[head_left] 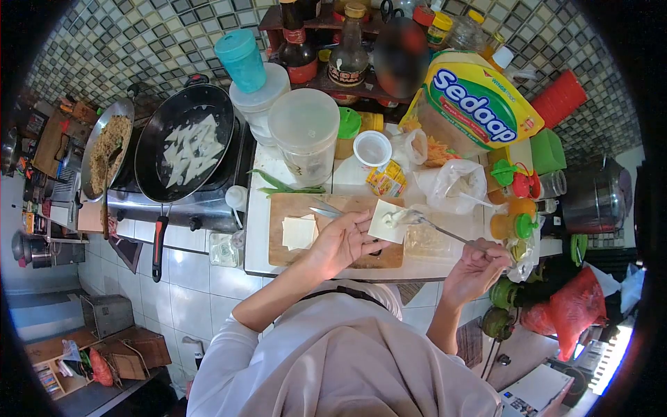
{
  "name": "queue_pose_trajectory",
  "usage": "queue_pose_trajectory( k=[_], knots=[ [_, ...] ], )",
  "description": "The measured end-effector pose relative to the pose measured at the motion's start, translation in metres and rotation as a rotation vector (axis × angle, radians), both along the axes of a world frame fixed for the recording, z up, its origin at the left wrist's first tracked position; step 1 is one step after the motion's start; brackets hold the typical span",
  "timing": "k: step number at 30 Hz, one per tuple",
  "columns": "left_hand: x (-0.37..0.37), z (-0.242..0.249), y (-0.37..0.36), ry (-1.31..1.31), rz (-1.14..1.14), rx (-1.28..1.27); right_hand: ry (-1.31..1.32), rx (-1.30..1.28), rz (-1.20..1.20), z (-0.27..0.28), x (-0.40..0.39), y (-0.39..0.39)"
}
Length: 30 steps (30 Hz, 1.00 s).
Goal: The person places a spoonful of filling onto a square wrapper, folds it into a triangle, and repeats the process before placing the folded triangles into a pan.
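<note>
1. Centre of the frame: the left hand (351, 238) is holding a pale square (380, 231), its fingers supporting the left side; I cannot tell how firmly the thumb is pressing.
2. Right of centre: the right hand (479, 267) is grasping a spoon (448, 233), fingers curling round the handle. Its tip is meeting white paste (394, 218) on the square.
3. Judgement: good work here is depending on a level, well-supported square, a light spoon that is not tearing the surface, and paste sitting clear of the edges. It appears to be lying toward the right side.
4. Below the frame's middle line, left of centre: a cutting board (333, 259) is bearing a stack of similar squares (299, 233).
5. Upper left: a frying pan (205, 103) is holding pale pieces (191, 149); farther left, a wok (124, 108) is holding brown, crumbly food (104, 160).
6. Upper centre: a lidded tub (303, 128) is standing behind the board; its contents are not showing clearly.
7. Upper right: a yellow bag (479, 104) is standing above a clear plastic bag (455, 179), whose contents I am not identifying.
</note>
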<state>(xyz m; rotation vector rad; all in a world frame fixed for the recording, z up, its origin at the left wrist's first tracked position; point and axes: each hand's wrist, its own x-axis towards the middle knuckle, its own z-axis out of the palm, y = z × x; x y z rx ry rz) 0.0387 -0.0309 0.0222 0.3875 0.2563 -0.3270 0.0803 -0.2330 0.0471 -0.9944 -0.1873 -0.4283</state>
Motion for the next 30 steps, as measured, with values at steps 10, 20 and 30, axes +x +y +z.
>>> queue_pose_trajectory(
  k=[10,20,30],
  knots=[
    [0.003,0.000,0.001,0.009,-0.004,-0.002,-0.207,-0.052,-0.040,0.007,0.000,-0.001],
    [0.001,-0.011,0.008,-0.029,0.050,0.010,0.169,0.043,-0.270,-0.011,0.017,-0.028],
    [-0.001,-0.013,0.017,-0.040,0.147,0.083,0.518,-0.616,-0.225,-0.084,0.022,-0.087]
  ],
)
